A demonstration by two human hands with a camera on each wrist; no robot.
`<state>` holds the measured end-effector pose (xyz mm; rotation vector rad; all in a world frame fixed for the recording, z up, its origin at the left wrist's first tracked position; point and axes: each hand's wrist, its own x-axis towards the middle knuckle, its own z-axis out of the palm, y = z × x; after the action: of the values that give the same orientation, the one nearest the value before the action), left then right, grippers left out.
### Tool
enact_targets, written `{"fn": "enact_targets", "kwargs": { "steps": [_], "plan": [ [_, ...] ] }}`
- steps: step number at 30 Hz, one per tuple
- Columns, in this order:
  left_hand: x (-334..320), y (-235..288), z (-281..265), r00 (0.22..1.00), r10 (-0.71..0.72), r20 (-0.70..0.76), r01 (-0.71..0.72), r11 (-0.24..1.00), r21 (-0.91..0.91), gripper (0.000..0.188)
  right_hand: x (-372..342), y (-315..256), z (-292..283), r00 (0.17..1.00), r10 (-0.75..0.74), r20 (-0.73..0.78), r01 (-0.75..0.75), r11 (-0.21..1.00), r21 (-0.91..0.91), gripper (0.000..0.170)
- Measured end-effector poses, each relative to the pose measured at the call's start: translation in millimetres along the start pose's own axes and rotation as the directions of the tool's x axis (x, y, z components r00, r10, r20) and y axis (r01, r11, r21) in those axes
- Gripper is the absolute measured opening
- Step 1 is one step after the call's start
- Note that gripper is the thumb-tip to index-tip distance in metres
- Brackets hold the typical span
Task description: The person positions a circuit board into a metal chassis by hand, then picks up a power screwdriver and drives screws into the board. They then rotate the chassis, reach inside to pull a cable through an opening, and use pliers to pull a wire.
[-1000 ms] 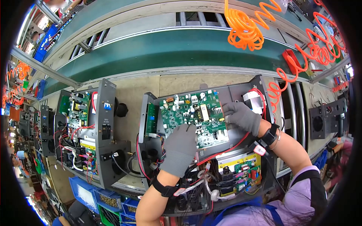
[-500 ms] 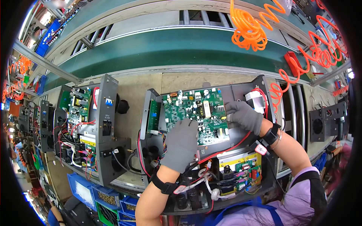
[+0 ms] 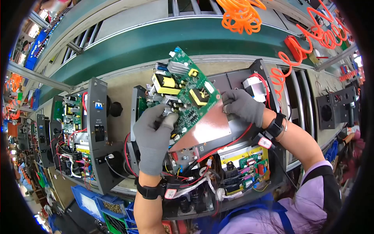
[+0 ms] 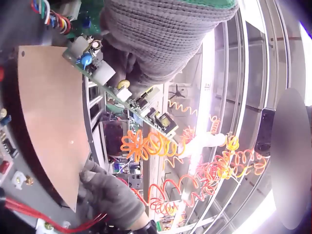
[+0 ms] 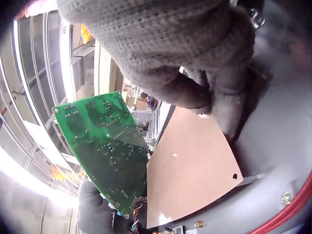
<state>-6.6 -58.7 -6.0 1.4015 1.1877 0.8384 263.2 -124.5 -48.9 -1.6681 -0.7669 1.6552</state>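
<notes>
A green circuit board stands tilted up over the open dark metal chassis. My gloved left hand grips its left side among the components. Bare solder joints cover the underside of the board in the right wrist view. Beneath it lies a copper-pink sheet, with a hole near one corner. At the sheet's right edge is my gloved right hand; its thumb and fingers pinch that edge in the right wrist view. Part of the sheet is hidden behind the raised board.
Red cables and a yellow-edged power module fill the chassis front. Another wired unit stands at left. Beyond runs a green conveyor, with orange coiled hoses above. Blue bins sit at lower left.
The board, lying flat in the chassis before, has been lifted and tilted by the left hand, uncovering the copper-pink sheet. The right hand stays near the same right edge.
</notes>
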Motion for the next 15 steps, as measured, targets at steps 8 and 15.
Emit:
{"fn": "enact_targets", "kwargs": {
  "steps": [8, 15],
  "plan": [
    [-1.3, -5.5, 5.7, 0.994, 0.101, 0.033, -0.101, 0.995, 0.019, 0.023, -5.7, -11.2, 3.3, 1.000, 0.024, -0.020, -0.026, 0.996, -0.087, 0.025],
    [-6.2, -6.7, 4.7, 0.976, 0.174, 0.128, -0.197, 0.961, 0.195, 0.022, 12.0, 15.4, -0.4, 0.991, -0.131, -0.034, 0.126, 0.985, -0.115, 0.018]
  ]
}}
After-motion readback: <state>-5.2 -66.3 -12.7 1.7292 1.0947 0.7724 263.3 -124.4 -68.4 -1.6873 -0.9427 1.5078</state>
